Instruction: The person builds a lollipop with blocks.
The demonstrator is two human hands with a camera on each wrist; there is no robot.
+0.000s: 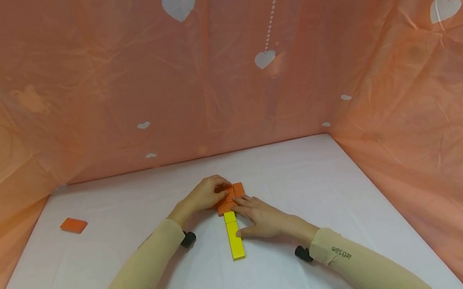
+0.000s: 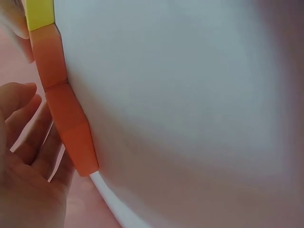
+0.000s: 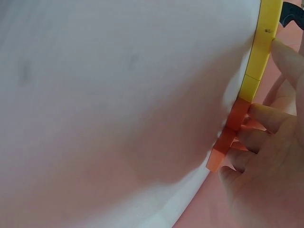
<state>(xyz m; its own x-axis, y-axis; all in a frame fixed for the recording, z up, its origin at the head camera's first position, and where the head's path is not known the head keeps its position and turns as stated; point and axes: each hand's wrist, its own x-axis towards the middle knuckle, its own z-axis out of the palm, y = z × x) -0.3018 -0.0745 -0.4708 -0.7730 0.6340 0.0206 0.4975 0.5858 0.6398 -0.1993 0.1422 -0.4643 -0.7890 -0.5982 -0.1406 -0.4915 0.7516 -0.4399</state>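
Note:
Several flat orange blocks (image 1: 239, 190) lie packed together on the white table. A column of two yellow blocks, the longer one (image 1: 235, 242) nearer me, joins their near edge. My left hand (image 1: 204, 194) arches over the far left side of the orange group, partly hiding it. In the left wrist view its fingers reach along the orange blocks (image 2: 66, 107), and nothing shows between thumb and fingers. My right hand (image 1: 265, 217) lies along the right side, fingertips touching the orange blocks (image 3: 232, 128) and thumb against the long yellow block (image 3: 264, 40).
A single orange block (image 1: 74, 225) lies apart at the far left of the white table (image 1: 308, 178). Orange cloth (image 1: 228, 90) printed with white hearts walls the table at the back and both sides. Black wrist cameras (image 1: 188, 239) sit under both forearms.

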